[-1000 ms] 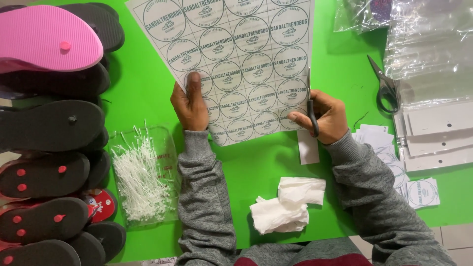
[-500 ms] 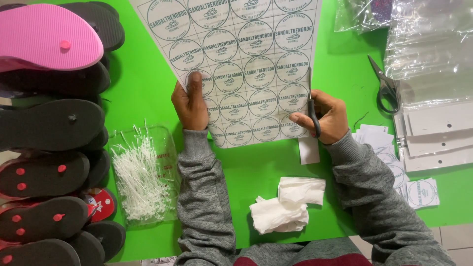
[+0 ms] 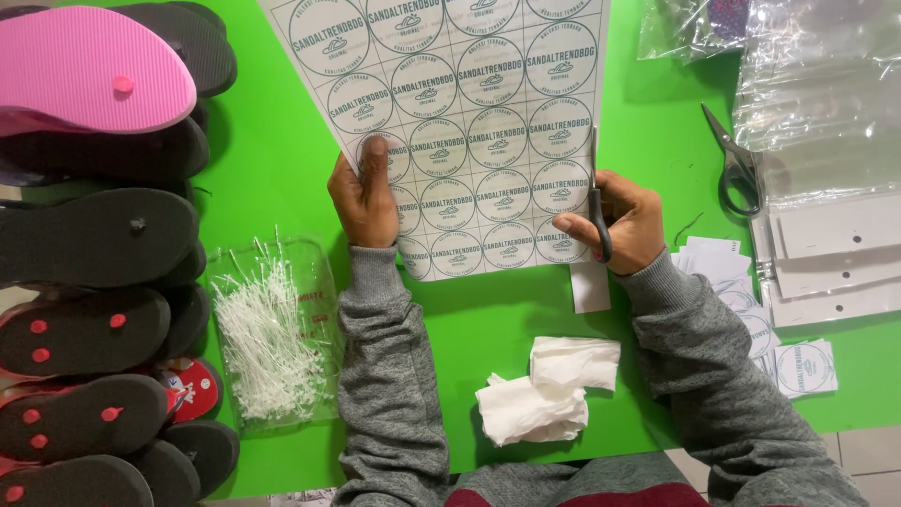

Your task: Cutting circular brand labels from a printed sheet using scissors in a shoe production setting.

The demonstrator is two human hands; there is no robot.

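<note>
Right grip: our right hand (image 3: 627,225) is clenched on a pair of dark-handled scissors (image 3: 597,202), blades pointing up along the right edge of the label sheet (image 3: 469,122).
Left grip: our left hand (image 3: 368,197) pinches the sheet's lower left edge, thumb on top over a printed circle.
Sheet position: we hold it between both hands, lifted slightly over the green surface (image 3: 272,160), scissors at its right margin.
Handling: we judge the sheet light, thin and floppy; easily creased or torn, best held at the edge near the cut line.
Below: a narrow cut strip (image 3: 590,286) lies just under the right hand; crumpled white tissue (image 3: 544,390) nearer us.
Right: second scissors (image 3: 737,169), clear plastic bags (image 3: 817,84), cut labels (image 3: 798,366).
Left: tray of white plastic ties (image 3: 272,338), stacked sandals (image 3: 94,235).
</note>
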